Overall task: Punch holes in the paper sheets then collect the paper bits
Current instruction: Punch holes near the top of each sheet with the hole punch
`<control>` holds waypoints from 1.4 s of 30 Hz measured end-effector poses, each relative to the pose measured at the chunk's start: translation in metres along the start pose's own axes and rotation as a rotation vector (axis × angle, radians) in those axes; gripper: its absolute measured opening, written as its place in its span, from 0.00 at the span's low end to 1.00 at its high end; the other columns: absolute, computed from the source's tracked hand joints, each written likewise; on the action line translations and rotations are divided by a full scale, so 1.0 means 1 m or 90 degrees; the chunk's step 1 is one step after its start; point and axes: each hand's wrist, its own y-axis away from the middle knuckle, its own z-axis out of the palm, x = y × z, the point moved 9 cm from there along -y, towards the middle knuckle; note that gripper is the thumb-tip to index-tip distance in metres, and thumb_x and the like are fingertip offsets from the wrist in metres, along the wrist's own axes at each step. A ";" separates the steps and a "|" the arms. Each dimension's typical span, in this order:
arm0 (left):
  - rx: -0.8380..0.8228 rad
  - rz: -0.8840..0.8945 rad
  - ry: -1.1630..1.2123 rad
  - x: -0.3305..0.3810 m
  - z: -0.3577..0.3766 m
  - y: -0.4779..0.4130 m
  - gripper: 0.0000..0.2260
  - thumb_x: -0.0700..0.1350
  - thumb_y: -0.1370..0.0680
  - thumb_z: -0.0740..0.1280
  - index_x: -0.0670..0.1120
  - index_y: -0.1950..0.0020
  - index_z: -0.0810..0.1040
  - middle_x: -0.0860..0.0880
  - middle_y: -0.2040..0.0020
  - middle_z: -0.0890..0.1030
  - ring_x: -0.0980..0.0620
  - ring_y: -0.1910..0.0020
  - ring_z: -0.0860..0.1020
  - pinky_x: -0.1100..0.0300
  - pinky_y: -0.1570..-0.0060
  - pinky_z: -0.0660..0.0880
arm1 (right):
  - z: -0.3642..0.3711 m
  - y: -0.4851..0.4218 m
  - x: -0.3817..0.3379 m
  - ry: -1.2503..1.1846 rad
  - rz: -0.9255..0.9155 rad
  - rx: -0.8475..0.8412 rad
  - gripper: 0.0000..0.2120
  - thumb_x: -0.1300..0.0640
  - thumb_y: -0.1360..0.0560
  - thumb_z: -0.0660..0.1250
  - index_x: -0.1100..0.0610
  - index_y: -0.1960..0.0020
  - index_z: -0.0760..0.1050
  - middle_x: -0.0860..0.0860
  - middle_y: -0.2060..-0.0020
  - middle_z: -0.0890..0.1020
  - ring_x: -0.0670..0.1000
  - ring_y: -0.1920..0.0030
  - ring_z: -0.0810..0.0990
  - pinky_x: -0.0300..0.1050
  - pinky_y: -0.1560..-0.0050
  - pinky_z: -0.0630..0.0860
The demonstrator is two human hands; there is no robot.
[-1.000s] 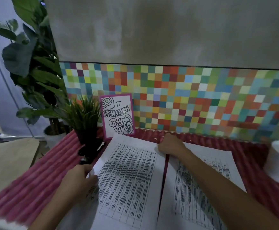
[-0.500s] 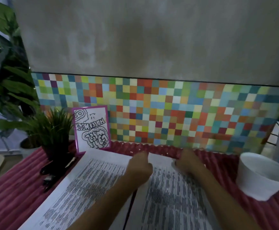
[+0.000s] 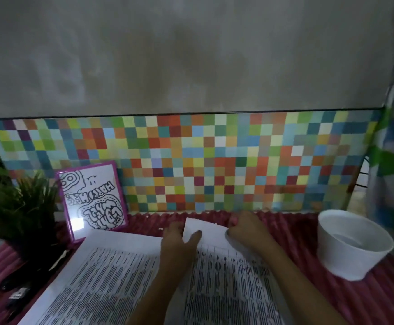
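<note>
The fingers of my left hand [image 3: 179, 242] and right hand [image 3: 245, 231] pinch the far edge of the right white printed paper sheet [image 3: 226, 277], which curls up off the pink ribbed desk [image 3: 379, 301]. A second printed sheet [image 3: 107, 273] lies just beside it, on the left. A white foam bowl [image 3: 353, 245] stands to the right. Tiny white paper bits [image 3: 161, 228] lie near my left hand.
</note>
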 end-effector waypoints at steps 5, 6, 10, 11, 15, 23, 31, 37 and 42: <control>-0.033 -0.028 0.183 -0.007 -0.003 -0.005 0.06 0.39 0.27 0.72 0.48 0.58 0.77 0.54 0.63 0.81 0.56 0.63 0.79 0.70 0.67 0.72 | -0.011 0.002 -0.006 0.005 -0.008 -0.022 0.03 0.62 0.30 0.70 0.58 0.57 0.78 0.53 0.60 0.81 0.52 0.59 0.79 0.48 0.56 0.78; -0.026 -0.018 0.173 -0.005 -0.005 -0.006 0.09 0.37 0.26 0.71 0.47 0.63 0.76 0.53 0.66 0.79 0.58 0.67 0.78 0.72 0.69 0.70 | -0.017 0.002 -0.010 -0.033 -0.008 0.005 0.08 0.60 0.30 0.71 0.56 0.51 0.77 0.50 0.59 0.80 0.51 0.58 0.78 0.46 0.56 0.78; -0.017 -0.011 0.172 -0.010 0.002 -0.003 0.13 0.36 0.25 0.68 0.48 0.68 0.72 0.51 0.68 0.75 0.53 0.68 0.74 0.61 0.64 0.70 | -0.064 0.004 -0.043 -0.391 -0.038 0.251 0.18 0.59 0.26 0.69 0.54 0.37 0.72 0.50 0.58 0.81 0.44 0.69 0.78 0.38 0.68 0.74; -0.015 -0.010 0.176 -0.010 0.002 -0.003 0.11 0.37 0.24 0.67 0.46 0.66 0.73 0.50 0.67 0.77 0.52 0.66 0.75 0.58 0.63 0.71 | -0.066 0.002 -0.050 -0.544 -0.028 0.272 0.13 0.61 0.25 0.68 0.58 0.41 0.75 0.51 0.62 0.82 0.43 0.74 0.76 0.36 0.74 0.72; -0.016 -0.005 0.165 -0.016 0.003 -0.007 0.09 0.41 0.23 0.66 0.46 0.63 0.73 0.49 0.65 0.77 0.53 0.66 0.73 0.58 0.63 0.71 | -0.047 -0.012 -0.078 -0.892 -0.045 0.281 0.06 0.65 0.23 0.63 0.65 0.49 0.77 0.55 0.69 0.82 0.49 0.75 0.78 0.39 0.76 0.76; -0.008 -0.009 0.191 -0.017 0.004 -0.007 0.16 0.38 0.22 0.63 0.47 0.67 0.63 0.51 0.70 0.67 0.54 0.70 0.65 0.60 0.67 0.65 | -0.020 -0.016 -0.085 -0.952 -0.172 0.258 0.06 0.66 0.22 0.60 0.67 0.49 0.75 0.54 0.71 0.80 0.52 0.72 0.77 0.44 0.69 0.79; 0.022 0.042 0.146 -0.010 0.000 -0.004 0.17 0.39 0.22 0.64 0.48 0.69 0.62 0.52 0.71 0.67 0.54 0.70 0.65 0.57 0.66 0.65 | -0.019 -0.021 -0.084 -0.946 -0.179 0.262 0.05 0.65 0.22 0.62 0.64 0.54 0.76 0.57 0.71 0.78 0.53 0.74 0.74 0.45 0.71 0.76; 0.036 0.053 0.143 -0.007 -0.002 -0.002 0.18 0.38 0.22 0.64 0.50 0.70 0.62 0.54 0.72 0.66 0.56 0.72 0.64 0.61 0.68 0.63 | -0.021 -0.018 -0.082 -0.920 -0.184 0.297 0.06 0.61 0.25 0.63 0.61 0.58 0.77 0.57 0.72 0.78 0.54 0.76 0.73 0.43 0.72 0.75; 0.034 0.058 0.152 -0.006 -0.002 -0.001 0.18 0.38 0.23 0.64 0.48 0.69 0.62 0.53 0.72 0.66 0.55 0.72 0.64 0.59 0.69 0.63 | -0.020 -0.015 -0.082 -0.913 -0.181 0.323 0.08 0.61 0.23 0.62 0.60 0.59 0.77 0.56 0.73 0.78 0.53 0.77 0.73 0.44 0.73 0.74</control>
